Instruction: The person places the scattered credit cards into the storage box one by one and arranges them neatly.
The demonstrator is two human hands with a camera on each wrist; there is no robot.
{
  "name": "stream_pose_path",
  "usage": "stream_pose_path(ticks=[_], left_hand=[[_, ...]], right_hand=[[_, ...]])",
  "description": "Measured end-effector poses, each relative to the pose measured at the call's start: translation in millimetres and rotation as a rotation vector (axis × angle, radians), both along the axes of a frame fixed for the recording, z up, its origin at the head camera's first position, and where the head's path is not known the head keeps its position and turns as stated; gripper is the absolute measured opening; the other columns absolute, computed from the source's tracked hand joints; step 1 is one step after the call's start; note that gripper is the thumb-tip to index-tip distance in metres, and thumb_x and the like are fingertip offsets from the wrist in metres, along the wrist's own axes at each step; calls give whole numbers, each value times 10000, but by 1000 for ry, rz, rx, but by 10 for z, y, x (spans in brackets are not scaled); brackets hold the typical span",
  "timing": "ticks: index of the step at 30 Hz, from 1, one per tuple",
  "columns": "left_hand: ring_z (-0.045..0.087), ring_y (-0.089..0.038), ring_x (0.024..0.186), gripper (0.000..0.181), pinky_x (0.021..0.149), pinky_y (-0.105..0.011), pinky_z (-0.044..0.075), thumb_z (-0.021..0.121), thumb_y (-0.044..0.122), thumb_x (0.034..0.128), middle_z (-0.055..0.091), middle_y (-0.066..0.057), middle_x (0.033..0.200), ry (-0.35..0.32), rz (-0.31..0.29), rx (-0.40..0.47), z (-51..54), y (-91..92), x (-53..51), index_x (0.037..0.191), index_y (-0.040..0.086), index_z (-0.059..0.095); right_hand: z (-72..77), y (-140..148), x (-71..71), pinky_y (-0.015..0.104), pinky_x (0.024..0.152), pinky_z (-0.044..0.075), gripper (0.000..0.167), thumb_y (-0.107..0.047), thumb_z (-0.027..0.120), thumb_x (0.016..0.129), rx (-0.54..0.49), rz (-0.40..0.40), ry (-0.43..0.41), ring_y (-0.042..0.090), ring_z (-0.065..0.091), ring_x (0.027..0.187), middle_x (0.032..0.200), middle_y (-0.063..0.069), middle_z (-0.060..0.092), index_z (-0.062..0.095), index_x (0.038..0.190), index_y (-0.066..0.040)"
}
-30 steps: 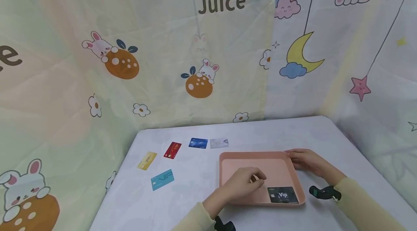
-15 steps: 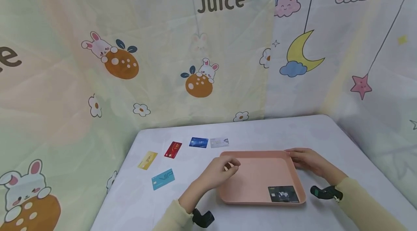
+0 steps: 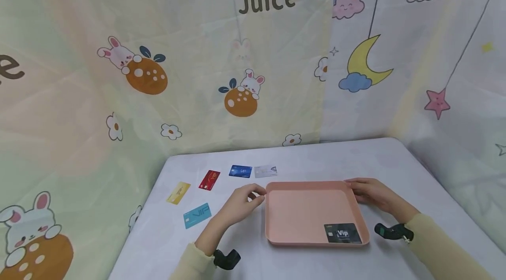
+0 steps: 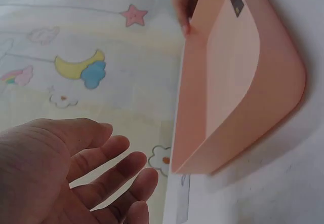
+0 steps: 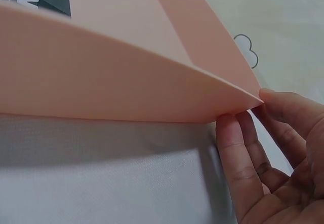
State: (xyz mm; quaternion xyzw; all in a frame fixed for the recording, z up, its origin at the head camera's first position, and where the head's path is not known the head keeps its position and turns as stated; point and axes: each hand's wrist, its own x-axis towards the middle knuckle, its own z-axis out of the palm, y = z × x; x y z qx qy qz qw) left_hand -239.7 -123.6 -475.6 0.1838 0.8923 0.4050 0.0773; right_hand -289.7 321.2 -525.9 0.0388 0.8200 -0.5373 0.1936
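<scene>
A pink tray (image 3: 294,214) lies on the table with a black card (image 3: 342,233) flat in its near right corner. The right hand (image 3: 375,194) pinches the tray's far right corner; in the right wrist view its thumb and fingers (image 5: 233,148) are at that corner (image 5: 202,95). Just left of the tray's far left corner is the left hand (image 3: 242,204), its fingers loosely bent and holding nothing. In the left wrist view those fingers (image 4: 121,183) are spread beside the tray (image 4: 248,122), apart from it.
Left of the tray on the white table (image 3: 158,249) lie a teal card (image 3: 197,215), a yellow card (image 3: 178,192), a red card (image 3: 209,180), a blue card (image 3: 240,171) and a pale silver card (image 3: 265,171). A printed curtain (image 3: 197,52) stands behind.
The left hand has moved left, from above the tray past its left edge. The right hand has stayed at the far right corner. The black card lies in the same corner.
</scene>
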Motion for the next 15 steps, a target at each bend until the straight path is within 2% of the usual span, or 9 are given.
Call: stream_pose_path(ticks=[8, 15], left_hand=[[645, -216, 1079, 296, 871, -380, 601, 674, 285, 1010, 703, -80, 1232, -15, 74, 22, -5, -308, -36, 1259, 125, 679], [647, -214, 1062, 273, 880, -381, 593, 707, 187, 983, 700, -128, 1240, -46, 178, 14, -34, -642, -24, 1240, 98, 685]], right_hand=[[26, 7, 32, 314, 914, 599, 695, -407, 608, 1041, -30, -15, -2, 166, 691, 1114, 1464, 300, 542, 445, 1485, 103], [-20, 14, 47, 333, 937, 593, 703, -417, 623, 1031, -37, -33, -7, 187, 682, 1149, 1484, 296, 525, 453, 1488, 90]])
